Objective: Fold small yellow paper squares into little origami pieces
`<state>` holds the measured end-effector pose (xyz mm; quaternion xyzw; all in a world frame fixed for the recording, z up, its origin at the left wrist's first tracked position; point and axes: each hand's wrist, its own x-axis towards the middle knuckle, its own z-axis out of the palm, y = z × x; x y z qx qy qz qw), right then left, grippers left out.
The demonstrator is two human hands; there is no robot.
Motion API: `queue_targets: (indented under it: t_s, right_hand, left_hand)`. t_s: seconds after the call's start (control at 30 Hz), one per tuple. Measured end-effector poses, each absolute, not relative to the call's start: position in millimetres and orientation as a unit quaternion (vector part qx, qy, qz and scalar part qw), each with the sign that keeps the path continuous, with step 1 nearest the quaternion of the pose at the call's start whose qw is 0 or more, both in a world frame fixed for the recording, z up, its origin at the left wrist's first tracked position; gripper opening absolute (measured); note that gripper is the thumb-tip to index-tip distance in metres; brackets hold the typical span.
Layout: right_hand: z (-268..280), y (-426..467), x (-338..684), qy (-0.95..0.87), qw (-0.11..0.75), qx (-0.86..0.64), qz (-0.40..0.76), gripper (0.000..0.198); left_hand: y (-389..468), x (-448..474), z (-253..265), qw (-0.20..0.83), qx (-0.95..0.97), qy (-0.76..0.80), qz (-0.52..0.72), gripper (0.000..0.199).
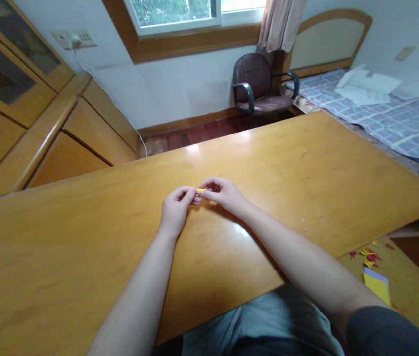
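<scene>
A small piece of folded yellow paper (201, 190) is pinched between my two hands, just above the wooden table (83, 247). My left hand (175, 207) grips its left end between thumb and fingers. At the other end, the thumb and fingertips of my right hand (226, 195) close on it. Only a narrow yellow strip shows; the fingers cover the rest, so its full shape is hidden.
At the lower right, a lower surface (413, 282) holds several small red and yellow folded paper pieces (370, 257) and a yellow paper stack (377, 287). Beyond the table stand a brown armchair (254, 79), a bed (380, 118) and wooden cabinets (94, 128).
</scene>
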<state>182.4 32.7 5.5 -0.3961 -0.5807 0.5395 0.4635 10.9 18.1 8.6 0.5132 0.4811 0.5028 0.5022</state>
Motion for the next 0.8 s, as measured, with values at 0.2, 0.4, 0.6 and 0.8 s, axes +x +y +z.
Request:
queue_targets:
  t_s: [0.2,0.4,0.6,0.8]
  right_hand:
    - [7.4,32.7,183.4,-0.552,0.474,-0.388,0.566,0.026]
    - [9.2,32.0,183.5,-0.534,0.485,-0.372,0.584,0.020]
    - [11.9,31.7,184.0,-0.523,0.492,-0.366,0.593,0.018]
    - [11.9,31.6,184.1,-0.525,0.491,-0.368,0.590,0.017]
  left_hand:
    - [18.4,9.9,6.5,0.514,0.511,0.471,0.503,0.023]
    - [18.0,7.8,5.3,0.546,0.489,0.458,0.503,0.021]
    - [18.4,10.3,9.5,0.570,0.463,0.454,0.505,0.027]
    - [18.4,10.4,8.7,0.571,0.460,0.456,0.503,0.028]
